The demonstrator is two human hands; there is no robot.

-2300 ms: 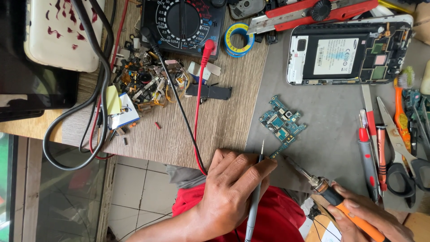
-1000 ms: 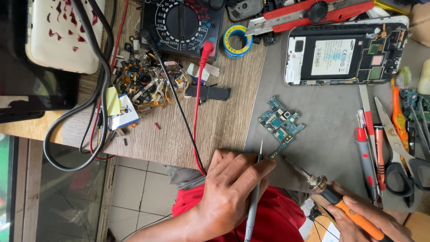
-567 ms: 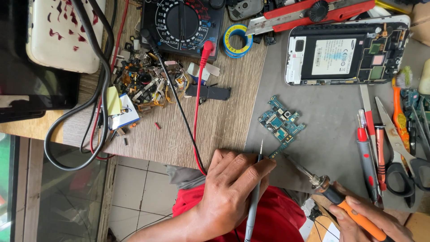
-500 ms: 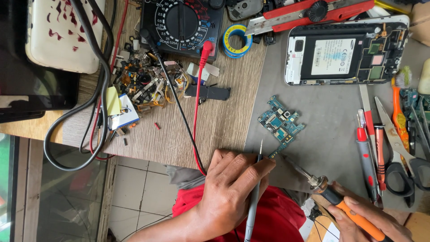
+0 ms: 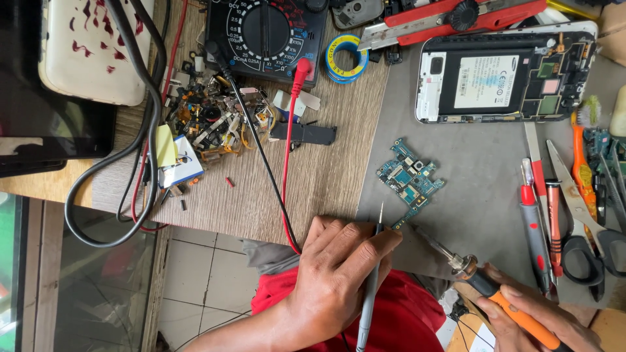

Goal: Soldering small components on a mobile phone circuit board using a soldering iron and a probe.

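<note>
A small blue-green circuit board lies on the grey mat. My left hand holds a thin grey probe with its tip just below the board. My right hand, at the lower right edge, grips an orange-handled soldering iron whose metal tip points up-left toward the board's lower corner. An opened white phone with its back off lies above the board.
A black multimeter with red and black leads sits at the top. A pile of small parts lies left. Screwdrivers, scissors, a red utility knife and a solder roll surround the mat.
Nothing has clearly changed; both hands keep their tools near the board's lower edge.
</note>
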